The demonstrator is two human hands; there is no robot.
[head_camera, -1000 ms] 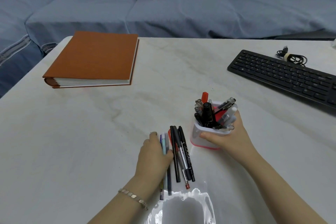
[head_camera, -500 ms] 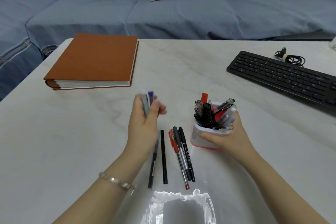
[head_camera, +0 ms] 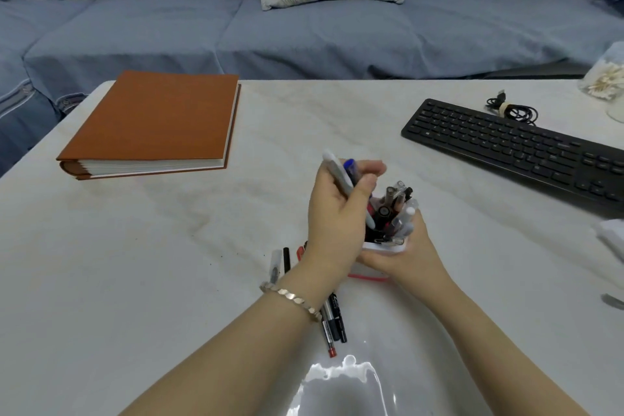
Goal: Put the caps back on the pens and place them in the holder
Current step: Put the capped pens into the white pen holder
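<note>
My left hand (head_camera: 337,213) grips two pens (head_camera: 341,176), one white and one blue-capped, with their lower ends going into the pen holder (head_camera: 385,248). The holder is white with a pink base and is crowded with several pens. My right hand (head_camera: 401,255) wraps around its near and right side. Several more pens (head_camera: 332,328) lie on the table below my left wrist, partly hidden by it. Two of them, a clear one and a black one (head_camera: 280,263), poke out to the wrist's left.
An orange-brown album (head_camera: 158,121) lies at the far left of the marble table (head_camera: 135,263). A black keyboard (head_camera: 513,149) and a coiled cable (head_camera: 513,110) are at the far right, beside a clear jar (head_camera: 607,84). A sofa stands behind the table.
My left hand picked two pens off the table, lifted them and carried them right, over the holder. My right hand stayed on the holder.
</note>
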